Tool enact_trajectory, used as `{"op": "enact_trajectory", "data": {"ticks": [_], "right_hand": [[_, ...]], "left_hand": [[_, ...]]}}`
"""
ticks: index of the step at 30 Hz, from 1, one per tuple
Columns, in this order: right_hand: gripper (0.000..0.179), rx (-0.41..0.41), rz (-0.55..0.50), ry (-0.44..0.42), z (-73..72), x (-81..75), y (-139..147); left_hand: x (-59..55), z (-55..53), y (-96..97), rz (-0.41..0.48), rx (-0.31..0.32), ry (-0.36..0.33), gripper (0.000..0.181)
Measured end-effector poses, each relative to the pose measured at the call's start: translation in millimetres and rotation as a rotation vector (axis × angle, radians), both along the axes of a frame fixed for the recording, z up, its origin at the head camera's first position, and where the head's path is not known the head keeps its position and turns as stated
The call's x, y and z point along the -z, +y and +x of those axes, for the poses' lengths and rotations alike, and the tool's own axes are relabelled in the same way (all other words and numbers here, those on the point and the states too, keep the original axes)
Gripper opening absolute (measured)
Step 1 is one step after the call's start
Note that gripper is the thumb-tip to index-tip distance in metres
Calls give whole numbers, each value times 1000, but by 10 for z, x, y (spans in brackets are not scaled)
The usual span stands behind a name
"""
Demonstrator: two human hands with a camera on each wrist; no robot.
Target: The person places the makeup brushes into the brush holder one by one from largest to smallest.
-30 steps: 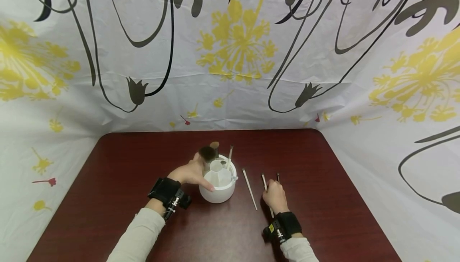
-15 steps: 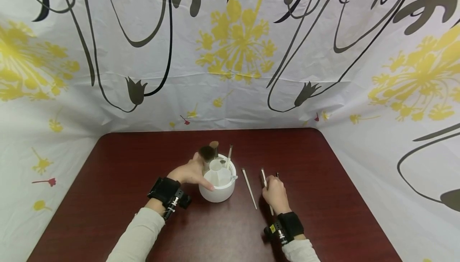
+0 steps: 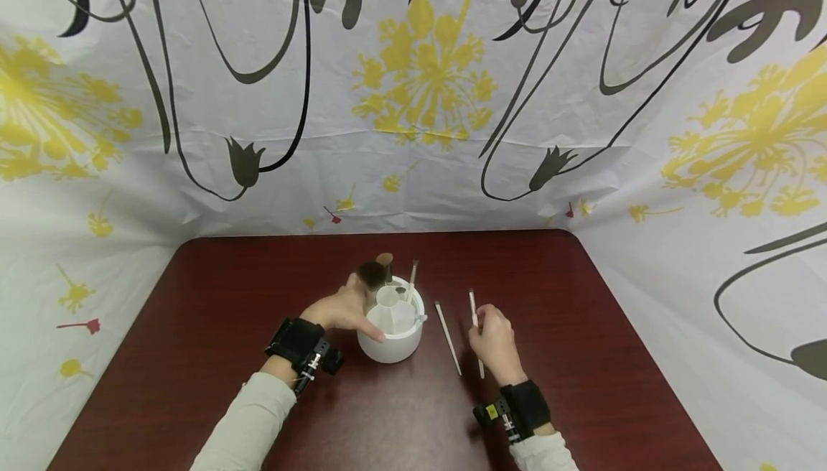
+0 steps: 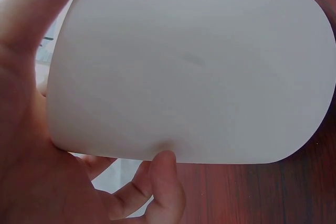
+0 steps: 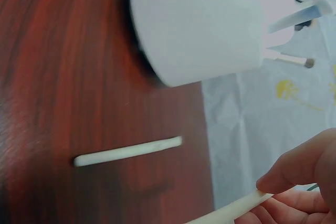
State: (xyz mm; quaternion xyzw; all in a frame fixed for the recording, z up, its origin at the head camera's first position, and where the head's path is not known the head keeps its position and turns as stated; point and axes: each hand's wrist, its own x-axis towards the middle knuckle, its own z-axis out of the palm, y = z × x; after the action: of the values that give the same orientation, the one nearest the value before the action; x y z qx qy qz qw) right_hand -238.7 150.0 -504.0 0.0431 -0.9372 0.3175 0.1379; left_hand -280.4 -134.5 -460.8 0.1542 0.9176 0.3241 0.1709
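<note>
My left hand [image 3: 342, 311] grips the side of a white round brush holder [image 3: 390, 350], thumb in front and fingers behind. In the left wrist view its smooth wall [image 4: 189, 77] fills most of the picture. Several makeup brushes stand in it, among them a big dark fluffy one [image 3: 372, 274] and a thin white-handled one [image 3: 412, 284]. To the right, my right hand [image 3: 496, 342] pinches a slim white-handled makeup brush [image 3: 473, 306] between thumb and fingers, bristles pointing away. Another white-handled brush [image 3: 448, 338] lies on the table between holder and right hand.
Everything is on a dark red-brown wooden table [image 3: 258, 277] with rounded far corners. A white cloth [image 3: 413, 191] with yellow and grey plant prints hangs behind it and along both sides. A pale blue-white piece [image 5: 299, 17] sticks out of the holder.
My right hand has raised its brush slightly and moved it a little away from me. The dark brush tip beyond that hand no longer shows. Left hand and holder stay put.
</note>
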Motion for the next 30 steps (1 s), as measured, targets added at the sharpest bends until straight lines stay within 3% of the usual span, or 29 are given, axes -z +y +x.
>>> {"op": "enact_trajectory", "data": {"ticks": [10, 30], "right_hand": [[20, -63, -29, 112, 63, -227, -94], [22, -118, -42, 202, 164, -478, -220]], "left_hand": [[-7, 9, -3, -2, 1, -6, 111], [-9, 12, -3, -13, -8, -15, 111]]}}
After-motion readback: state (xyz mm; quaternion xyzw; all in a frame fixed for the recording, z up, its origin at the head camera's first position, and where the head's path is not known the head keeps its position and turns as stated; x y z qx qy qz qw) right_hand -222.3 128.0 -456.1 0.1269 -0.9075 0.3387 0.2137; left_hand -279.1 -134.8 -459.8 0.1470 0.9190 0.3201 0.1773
